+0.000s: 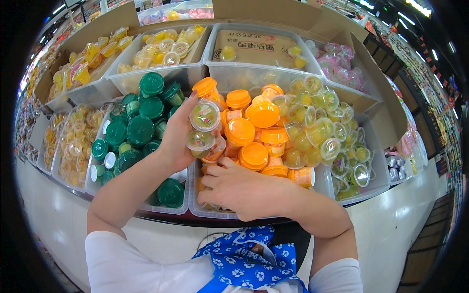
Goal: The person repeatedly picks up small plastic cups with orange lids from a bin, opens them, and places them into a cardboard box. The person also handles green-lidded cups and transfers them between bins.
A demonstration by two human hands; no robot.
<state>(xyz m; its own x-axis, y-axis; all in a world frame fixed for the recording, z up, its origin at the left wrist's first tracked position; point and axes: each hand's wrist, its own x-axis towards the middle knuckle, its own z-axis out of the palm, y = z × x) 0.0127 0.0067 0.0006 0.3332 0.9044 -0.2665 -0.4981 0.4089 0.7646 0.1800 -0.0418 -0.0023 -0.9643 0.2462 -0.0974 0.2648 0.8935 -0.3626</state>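
My left hand (177,135) grips several clear jelly cups (205,116) with printed film lids, above the border between the green-lidded cups (140,130) and the orange-lidded cups (253,156). Below and to the right of it, my right hand (234,186) reaches down into the front of the orange-lidded cups' bin (234,215). Its fingers are bent and partly hidden among the cups, so I cannot tell whether they hold one. Clear cups of yellow-green jelly (318,124) are heaped beside the orange-lidded ones.
Behind stand plastic bins of yellow jelly cups (165,47), a bin lined with printed cardboard (256,47) holding a few cups, and pink-wrapped items (335,62). Bins of small pale jellies (78,146) lie at the left. A cardboard wall (293,18) rises behind the bins.
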